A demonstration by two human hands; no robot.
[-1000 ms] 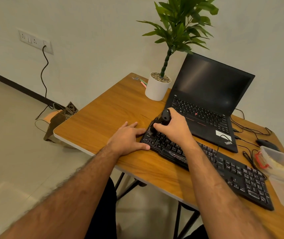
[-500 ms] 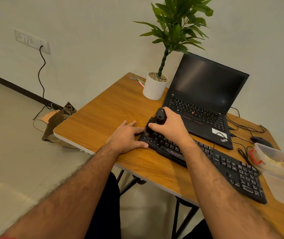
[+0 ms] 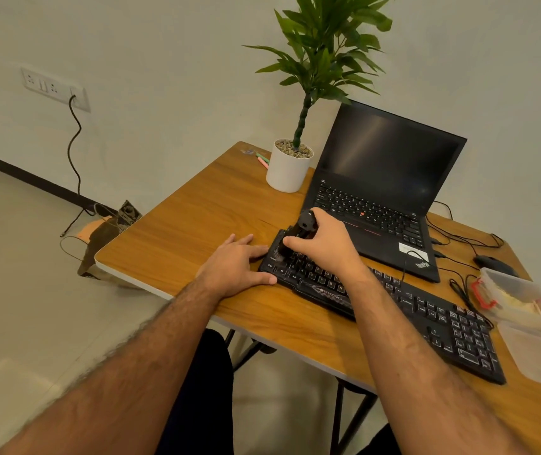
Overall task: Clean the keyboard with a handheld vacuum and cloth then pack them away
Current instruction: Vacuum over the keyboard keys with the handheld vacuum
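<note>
Wooden tabletop, centre frame. My right hand fingers curl round vacuum, nozzle on keyboard left end; left hand flat, bracing edge. I'd sweep slowly row by row.

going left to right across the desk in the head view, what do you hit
left hand → vacuum gripped in right hand → mouse → plastic boxes

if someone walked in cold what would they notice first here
Probably the right hand gripping a small black handheld vacuum over the left end of the long black keyboard, while the left hand rests flat beside it. Behind them stand an open black laptop and a leafy plant in a white pot.
</note>
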